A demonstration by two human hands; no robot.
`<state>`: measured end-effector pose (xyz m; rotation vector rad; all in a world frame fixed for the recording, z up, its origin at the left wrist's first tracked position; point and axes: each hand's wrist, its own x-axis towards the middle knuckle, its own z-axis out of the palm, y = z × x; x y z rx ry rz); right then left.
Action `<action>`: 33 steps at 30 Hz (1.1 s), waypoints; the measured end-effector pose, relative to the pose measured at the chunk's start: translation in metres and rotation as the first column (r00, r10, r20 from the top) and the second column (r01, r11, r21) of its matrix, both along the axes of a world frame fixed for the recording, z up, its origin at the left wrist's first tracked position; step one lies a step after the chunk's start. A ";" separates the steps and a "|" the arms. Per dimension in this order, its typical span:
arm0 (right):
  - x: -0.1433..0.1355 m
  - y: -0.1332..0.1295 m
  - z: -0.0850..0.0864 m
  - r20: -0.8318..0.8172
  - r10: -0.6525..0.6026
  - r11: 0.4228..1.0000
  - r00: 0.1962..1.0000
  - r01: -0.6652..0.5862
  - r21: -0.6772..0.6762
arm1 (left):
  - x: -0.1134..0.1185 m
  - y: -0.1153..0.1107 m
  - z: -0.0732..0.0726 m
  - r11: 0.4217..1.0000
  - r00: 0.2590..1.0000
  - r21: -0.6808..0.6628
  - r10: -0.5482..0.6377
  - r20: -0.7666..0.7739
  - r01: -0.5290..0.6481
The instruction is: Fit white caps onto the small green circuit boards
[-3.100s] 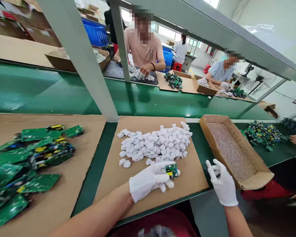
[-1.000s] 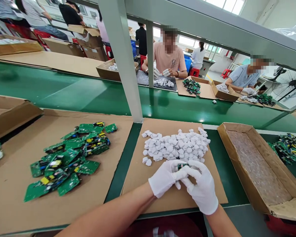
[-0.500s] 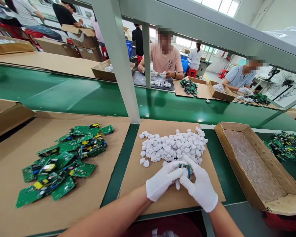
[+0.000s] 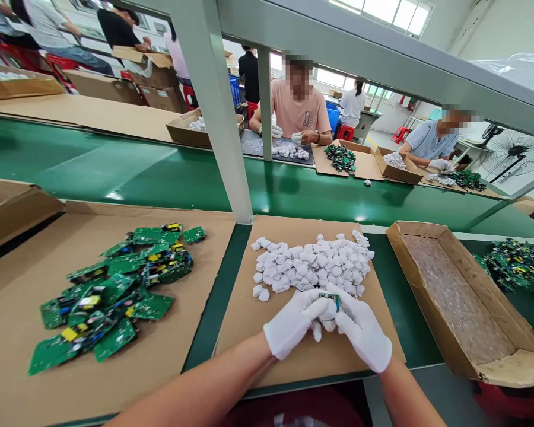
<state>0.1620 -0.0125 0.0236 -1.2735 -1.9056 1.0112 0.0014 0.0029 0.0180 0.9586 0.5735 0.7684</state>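
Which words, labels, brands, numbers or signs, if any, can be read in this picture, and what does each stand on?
No text can be read.
Pink shirt: dark print, too small.
Cardboard box at the back: pale label, too small.
Pile of circuit boards: white marks, too small.
Small board between left hand and right hand: no lettering made out.

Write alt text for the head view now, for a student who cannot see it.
A gloved left hand and gloved right hand hold a small circuit board over cardboard, near a pile of white pieces. More boards lie heaped at left; an open box stands at right. People sit opposite.
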 end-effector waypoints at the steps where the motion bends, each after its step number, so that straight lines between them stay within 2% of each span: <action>1: 0.000 0.001 0.001 -0.002 -0.040 0.999 0.999 0.040 0.003 | 0.000 -0.001 0.002 1.000 1.000 0.024 -0.012 0.001 0.012; 3: 0.000 0.001 0.002 -0.006 -0.100 0.995 0.995 0.100 -0.029 | 0.001 -0.002 0.006 0.997 0.999 0.069 -0.038 -0.013 0.039; 7: -0.003 -0.001 -0.001 -0.119 -0.093 0.988 0.988 0.077 -0.132 | 0.002 -0.004 0.011 0.996 0.997 0.083 -0.010 -0.079 0.016; 12: -0.006 -0.003 -0.001 -0.076 -0.186 0.979 0.980 0.178 -0.096 | 0.000 -0.005 0.011 0.992 0.993 0.110 -0.041 -0.112 0.054; 17: -0.003 -0.004 0.000 -0.126 -0.132 0.981 0.983 0.112 -0.159 | 0.001 -0.005 0.012 0.995 0.993 0.089 -0.036 -0.114 0.046; 20: -0.002 -0.005 -0.004 -0.092 -0.154 0.982 0.984 0.143 -0.123 | 0.001 -0.003 0.008 0.997 0.997 0.064 -0.046 -0.066 0.050; 22: -0.001 -0.005 -0.006 -0.114 -0.176 0.977 0.978 0.159 -0.140 | -0.001 -0.001 0.004 0.993 0.993 0.008 -0.116 0.020 0.116; 24: 0.000 -0.006 -0.006 -0.197 -0.176 0.965 0.964 0.130 -0.228 | -0.003 0.000 -0.001 0.980 0.979 -0.085 -0.171 0.112 0.181; 26: 0.001 -0.006 -0.004 -0.224 -0.187 0.956 0.956 0.124 -0.266 | -0.004 0.000 -0.004 0.965 0.972 -0.178 -0.164 0.165 0.193; 29: 0.003 -0.007 0.002 -0.141 -0.168 0.978 0.976 0.147 -0.148 | -0.004 -0.001 -0.005 0.947 0.967 -0.261 -0.131 0.218 0.187; 31: 0.005 -0.008 0.006 -0.078 -0.121 0.991 0.990 0.116 -0.066 | -0.004 -0.004 -0.004 0.926 0.950 -0.302 -0.138 0.281 0.224; 33: 0.006 -0.008 0.010 -0.008 -0.098 0.994 0.995 0.098 -0.046 | -0.003 -0.006 -0.004 0.907 0.934 -0.333 -0.146 0.327 0.259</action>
